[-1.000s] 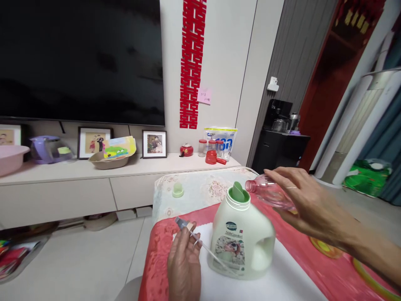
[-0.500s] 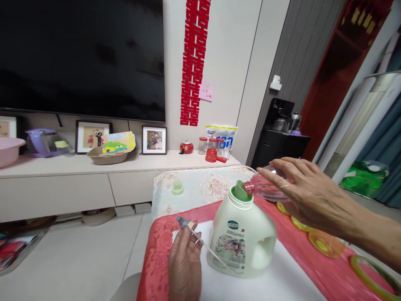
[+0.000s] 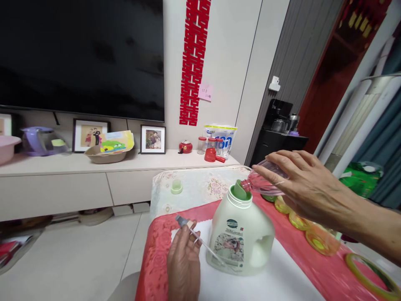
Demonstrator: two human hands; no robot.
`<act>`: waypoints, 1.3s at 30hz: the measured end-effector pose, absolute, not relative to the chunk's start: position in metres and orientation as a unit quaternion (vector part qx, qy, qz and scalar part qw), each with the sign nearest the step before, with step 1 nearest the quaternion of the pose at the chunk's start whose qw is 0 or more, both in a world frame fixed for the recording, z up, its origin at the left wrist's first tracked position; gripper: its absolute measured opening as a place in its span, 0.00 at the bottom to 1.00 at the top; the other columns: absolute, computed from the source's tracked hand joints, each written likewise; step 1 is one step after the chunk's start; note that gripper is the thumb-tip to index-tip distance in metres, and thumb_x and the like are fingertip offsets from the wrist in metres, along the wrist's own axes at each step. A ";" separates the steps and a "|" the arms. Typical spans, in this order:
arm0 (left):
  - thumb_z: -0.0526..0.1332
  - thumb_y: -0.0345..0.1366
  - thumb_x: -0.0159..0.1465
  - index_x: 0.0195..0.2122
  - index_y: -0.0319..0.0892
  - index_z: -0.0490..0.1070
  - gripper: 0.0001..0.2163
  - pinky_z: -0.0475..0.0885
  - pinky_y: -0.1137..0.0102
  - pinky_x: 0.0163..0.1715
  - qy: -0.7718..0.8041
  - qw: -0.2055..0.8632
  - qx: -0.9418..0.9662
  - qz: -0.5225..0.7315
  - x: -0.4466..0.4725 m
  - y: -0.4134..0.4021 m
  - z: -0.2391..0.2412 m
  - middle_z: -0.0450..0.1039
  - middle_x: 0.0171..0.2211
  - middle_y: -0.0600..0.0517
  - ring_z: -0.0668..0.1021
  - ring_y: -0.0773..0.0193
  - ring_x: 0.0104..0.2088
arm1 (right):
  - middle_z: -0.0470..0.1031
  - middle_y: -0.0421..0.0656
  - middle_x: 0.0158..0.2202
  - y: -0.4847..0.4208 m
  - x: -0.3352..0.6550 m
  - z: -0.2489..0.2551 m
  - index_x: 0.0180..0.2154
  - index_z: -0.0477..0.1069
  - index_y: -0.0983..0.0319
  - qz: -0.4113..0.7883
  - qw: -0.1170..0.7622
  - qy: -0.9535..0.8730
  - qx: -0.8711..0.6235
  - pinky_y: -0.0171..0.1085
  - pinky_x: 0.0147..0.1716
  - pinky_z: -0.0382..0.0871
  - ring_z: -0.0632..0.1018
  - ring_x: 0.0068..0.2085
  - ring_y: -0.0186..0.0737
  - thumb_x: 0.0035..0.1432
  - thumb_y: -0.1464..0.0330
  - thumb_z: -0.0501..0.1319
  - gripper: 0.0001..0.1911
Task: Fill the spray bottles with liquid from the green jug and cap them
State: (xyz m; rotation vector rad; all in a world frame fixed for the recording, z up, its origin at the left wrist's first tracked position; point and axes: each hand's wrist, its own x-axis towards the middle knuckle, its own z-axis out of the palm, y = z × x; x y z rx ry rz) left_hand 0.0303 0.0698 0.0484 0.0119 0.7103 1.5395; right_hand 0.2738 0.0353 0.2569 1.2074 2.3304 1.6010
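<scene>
My right hand is closed around a clear pink bottle, tipped so that its threaded neck rests at the green spout of a pale green detergent jug. The jug stands upright and uncapped on a white sheet. Between the fingers of my left hand is a spray pump top. Its thin clear dip tube slants down in front of the jug's label. A light green cap sits on the flowered cloth behind. Whether liquid is flowing from the bottle, I cannot tell.
Several yellow and orange round containers stand right of the jug, partly under my right forearm. A roll of tape lies at the right on the red cloth. Behind, a white cabinet bears jars, photo frames and a basket.
The view has shifted slightly. The bottle in my right hand is tilted a little more steeply, with the hand slightly higher. My left hand keeps the spray pump top in place.
</scene>
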 end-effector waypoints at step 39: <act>0.56 0.27 0.71 0.38 0.39 0.75 0.08 0.76 0.78 0.26 0.267 0.719 -0.057 0.639 0.029 0.070 0.057 0.77 0.32 0.51 0.78 0.71 0.26 | 0.65 0.54 0.64 0.030 0.248 0.271 0.63 0.61 0.59 0.557 0.064 0.773 0.296 0.65 0.58 0.64 0.67 0.64 0.58 0.65 0.81 0.48 0.28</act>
